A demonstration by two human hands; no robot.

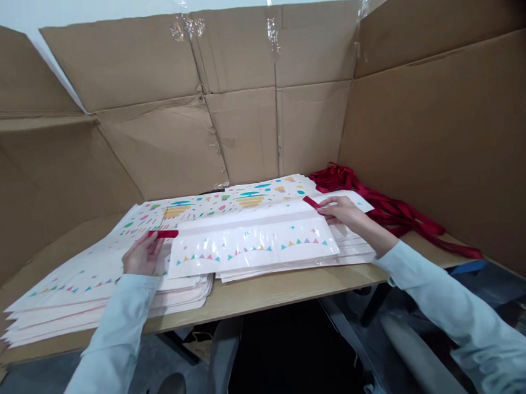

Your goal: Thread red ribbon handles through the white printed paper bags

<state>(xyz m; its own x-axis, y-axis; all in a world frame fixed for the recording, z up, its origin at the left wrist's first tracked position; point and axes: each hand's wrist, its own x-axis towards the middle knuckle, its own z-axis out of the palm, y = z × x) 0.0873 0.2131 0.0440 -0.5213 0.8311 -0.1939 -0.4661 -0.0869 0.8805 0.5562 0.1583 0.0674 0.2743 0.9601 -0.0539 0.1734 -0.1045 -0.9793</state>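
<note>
A flat white paper bag (249, 246) printed with coloured bunting lies on top of the stacks, with a glossy sheen across it. My left hand (144, 255) pinches a red ribbon end (166, 234) at the bag's left side. At its far right corner, my right hand (341, 210) grips another red ribbon end (311, 202). The ribbon's middle is out of sight, so I cannot tell whether both ends belong to one piece. Beneath my left wrist lies a stack of printed paper sheets (102, 294).
A second printed stack (353, 244) sits under my right hand, with more patterned sheets (227, 200) behind. A tangled bundle of red ribbons (382, 203) lies at the back right. Cardboard walls (237, 96) surround the wooden table (270, 293), and my legs are below its edge.
</note>
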